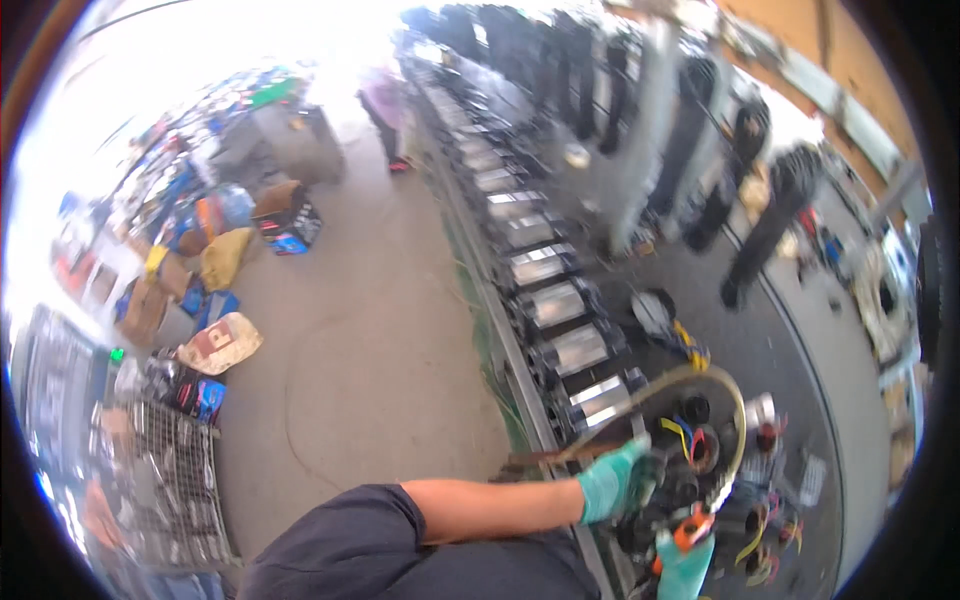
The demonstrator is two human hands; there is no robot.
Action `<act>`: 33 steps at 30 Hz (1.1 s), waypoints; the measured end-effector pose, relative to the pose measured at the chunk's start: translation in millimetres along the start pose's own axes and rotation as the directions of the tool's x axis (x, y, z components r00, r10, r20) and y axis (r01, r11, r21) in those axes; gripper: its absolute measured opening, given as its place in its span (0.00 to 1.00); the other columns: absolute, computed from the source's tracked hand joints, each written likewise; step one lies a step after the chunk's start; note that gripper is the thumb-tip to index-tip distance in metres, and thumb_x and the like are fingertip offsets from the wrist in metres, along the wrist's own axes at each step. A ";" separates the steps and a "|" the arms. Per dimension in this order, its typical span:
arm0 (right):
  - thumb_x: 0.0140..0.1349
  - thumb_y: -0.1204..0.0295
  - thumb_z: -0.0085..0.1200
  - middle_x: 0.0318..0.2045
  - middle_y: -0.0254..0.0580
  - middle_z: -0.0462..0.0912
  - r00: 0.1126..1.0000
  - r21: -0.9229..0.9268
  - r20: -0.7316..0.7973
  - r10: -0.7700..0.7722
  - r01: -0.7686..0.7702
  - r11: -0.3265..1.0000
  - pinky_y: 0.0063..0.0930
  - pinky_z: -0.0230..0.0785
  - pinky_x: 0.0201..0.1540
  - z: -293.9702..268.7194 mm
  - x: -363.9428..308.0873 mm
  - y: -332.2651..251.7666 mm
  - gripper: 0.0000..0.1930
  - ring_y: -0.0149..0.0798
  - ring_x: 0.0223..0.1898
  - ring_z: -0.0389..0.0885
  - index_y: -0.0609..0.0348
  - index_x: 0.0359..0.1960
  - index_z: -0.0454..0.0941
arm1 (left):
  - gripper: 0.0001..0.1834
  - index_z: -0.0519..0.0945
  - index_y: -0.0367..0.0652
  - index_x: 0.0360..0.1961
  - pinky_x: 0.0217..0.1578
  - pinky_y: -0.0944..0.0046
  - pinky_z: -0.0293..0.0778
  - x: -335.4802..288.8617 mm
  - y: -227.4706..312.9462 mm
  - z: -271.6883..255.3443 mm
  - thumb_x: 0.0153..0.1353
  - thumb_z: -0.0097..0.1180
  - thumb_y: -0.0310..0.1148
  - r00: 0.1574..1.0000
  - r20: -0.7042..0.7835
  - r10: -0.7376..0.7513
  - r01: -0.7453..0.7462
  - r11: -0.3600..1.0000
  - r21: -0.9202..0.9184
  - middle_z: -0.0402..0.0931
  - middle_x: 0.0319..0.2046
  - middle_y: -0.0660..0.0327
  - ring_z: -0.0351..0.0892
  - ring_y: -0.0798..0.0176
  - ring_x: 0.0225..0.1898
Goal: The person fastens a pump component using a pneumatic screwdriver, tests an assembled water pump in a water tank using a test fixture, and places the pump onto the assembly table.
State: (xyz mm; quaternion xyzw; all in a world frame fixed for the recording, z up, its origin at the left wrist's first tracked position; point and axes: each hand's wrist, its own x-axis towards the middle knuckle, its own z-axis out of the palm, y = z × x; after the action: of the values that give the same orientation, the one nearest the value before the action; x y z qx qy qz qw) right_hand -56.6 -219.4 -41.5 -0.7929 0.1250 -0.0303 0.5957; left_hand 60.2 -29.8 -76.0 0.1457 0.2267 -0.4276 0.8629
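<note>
My left hand point(614, 482), in a green glove, reaches across the bench's near edge, its fingers closed at a dark part point(652, 474) that is too blurred to make out. Close by on the right, my right hand point(685, 568), gloved too, grips an orange air tool point(692, 528). From the tool's metal fitting a yellowish hose point(742, 420) loops up and back over the bench. Beyond my hands lie motor parts with coloured wires point(704, 448).
Shiny metal motor bodies point(580, 348) with dark ends line the bench's left edge. Black hanging tubes point(765, 230) come down over the right side. Left on the floor stand a wire crate point(170, 460), a stained jug point(222, 343) and cartons point(288, 215). A person point(384, 110) is far off.
</note>
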 end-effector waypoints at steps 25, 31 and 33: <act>0.53 0.85 0.59 0.38 0.32 0.80 0.986 -0.098 -0.063 -0.154 0.147 0.984 0.23 0.72 0.44 49.1 13.9 -61.4 0.21 0.27 0.38 0.77 0.63 0.51 0.75 | 0.21 0.72 0.41 0.63 0.62 0.66 0.68 -21.1 -35.0 24.6 0.78 0.42 0.42 0.876 0.387 0.288 -0.410 0.867 0.284 0.76 0.54 0.65 0.73 0.71 0.56; 0.56 0.83 0.61 0.37 0.31 0.79 0.975 0.057 -0.188 -0.119 0.131 0.990 0.21 0.72 0.41 32.1 25.7 -57.8 0.23 0.26 0.36 0.76 0.65 0.55 0.74 | 0.20 0.70 0.40 0.62 0.63 0.64 0.68 -24.2 -17.0 16.9 0.70 0.51 0.25 0.813 0.488 0.318 -0.581 0.507 0.637 0.74 0.55 0.65 0.72 0.68 0.58; 0.57 0.84 0.60 0.34 0.32 0.78 0.992 0.098 -0.126 -0.026 0.039 0.994 0.21 0.72 0.40 21.1 35.0 -57.9 0.18 0.27 0.35 0.76 0.61 0.49 0.75 | 0.18 0.73 0.40 0.58 0.60 0.61 0.71 -31.3 -16.3 21.2 0.67 0.54 0.24 0.814 0.469 0.342 -0.579 0.534 0.616 0.75 0.53 0.61 0.75 0.63 0.56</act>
State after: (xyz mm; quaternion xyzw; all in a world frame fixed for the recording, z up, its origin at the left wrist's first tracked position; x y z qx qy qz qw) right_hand -9.2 -192.8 4.0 -0.7604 0.1471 -0.0955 0.6253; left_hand 36.1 -27.8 -42.6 0.4703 -0.1421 -0.2515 0.8339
